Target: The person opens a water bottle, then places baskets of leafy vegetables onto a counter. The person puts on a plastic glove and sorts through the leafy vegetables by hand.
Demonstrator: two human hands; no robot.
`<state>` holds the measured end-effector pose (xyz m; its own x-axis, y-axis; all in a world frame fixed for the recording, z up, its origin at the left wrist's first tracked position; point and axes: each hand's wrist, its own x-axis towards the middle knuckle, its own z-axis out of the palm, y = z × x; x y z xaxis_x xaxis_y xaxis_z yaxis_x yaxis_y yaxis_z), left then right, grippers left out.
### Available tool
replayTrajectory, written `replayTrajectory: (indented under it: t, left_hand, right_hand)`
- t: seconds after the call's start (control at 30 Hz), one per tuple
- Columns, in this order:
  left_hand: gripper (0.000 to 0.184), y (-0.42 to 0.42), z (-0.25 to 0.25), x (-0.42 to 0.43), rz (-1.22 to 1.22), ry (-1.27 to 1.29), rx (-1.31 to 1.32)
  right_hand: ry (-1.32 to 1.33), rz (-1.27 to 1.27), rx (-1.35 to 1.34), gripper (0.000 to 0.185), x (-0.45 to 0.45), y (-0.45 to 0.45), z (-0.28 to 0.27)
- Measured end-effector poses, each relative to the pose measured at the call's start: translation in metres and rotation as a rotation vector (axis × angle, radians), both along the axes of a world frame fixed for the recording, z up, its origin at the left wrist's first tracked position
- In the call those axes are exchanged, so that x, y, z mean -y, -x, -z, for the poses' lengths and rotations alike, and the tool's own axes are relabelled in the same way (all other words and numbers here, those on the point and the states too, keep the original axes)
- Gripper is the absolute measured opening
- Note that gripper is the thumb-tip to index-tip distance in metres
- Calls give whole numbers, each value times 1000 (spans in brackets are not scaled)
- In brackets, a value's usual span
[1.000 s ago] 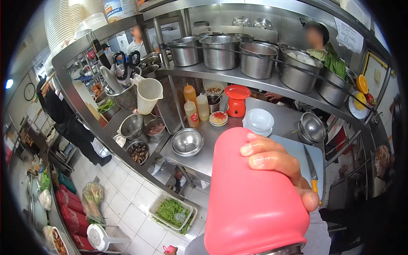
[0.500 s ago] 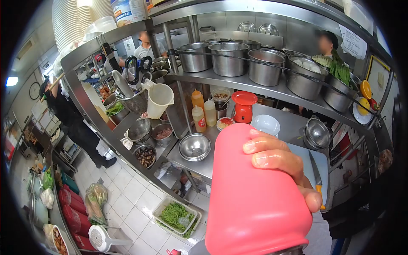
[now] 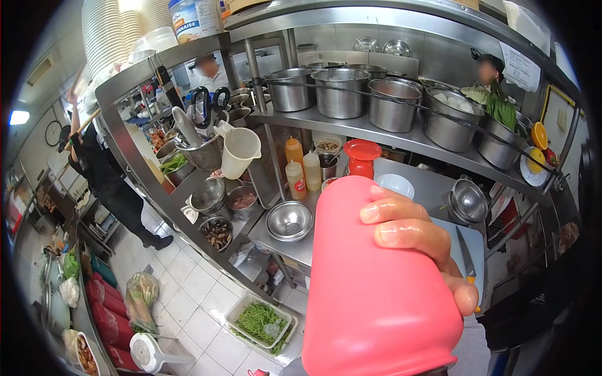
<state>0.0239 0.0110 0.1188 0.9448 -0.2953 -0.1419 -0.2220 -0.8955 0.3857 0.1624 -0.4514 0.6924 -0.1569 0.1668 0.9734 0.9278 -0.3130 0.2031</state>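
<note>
My right hand (image 3: pixel 420 244) is closed round a large matte pink bottle (image 3: pixel 376 288), which fills the lower middle of the view close to the camera. The bottle is tilted, its rounded end up and its dark, metallic-looking rim at the bottom edge of the picture. My fingers look wet. Beyond it, partly covered, are a red lidded container (image 3: pixel 361 164) and a white bowl (image 3: pixel 395 186) on the steel counter. A knife (image 3: pixel 466 254) with a yellow handle lies on a pale cutting board (image 3: pixel 444 230). My left hand is out of sight.
Several steel pots (image 3: pixel 342 93) line the shelf above the counter. Squeeze bottles (image 3: pixel 295 178) stand beside steel bowls (image 3: pixel 290 220). Cut greens fill a floor tub (image 3: pixel 235 316) near a white stool (image 3: pixel 145 352). A person in black (image 3: pixel 110 182) stands left; two others are behind the shelving.
The pink bottle, still in my right hand, covers more of the red container. The view shifts slightly. At far left, the person in black now has an arm raised.
</note>
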Motion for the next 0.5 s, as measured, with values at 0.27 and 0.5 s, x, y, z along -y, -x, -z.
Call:
replayTrajectory:
  t: [0.27,0.5]
  left_hand:
    - [13,1,0,1,1,23,1]
    - [14,1,7,9,-280,137,-222]
  right_hand:
    - [-110,-177,-125,46,-9,10,-6]
    - [-256,-383,-285,52,-28,22,-11]
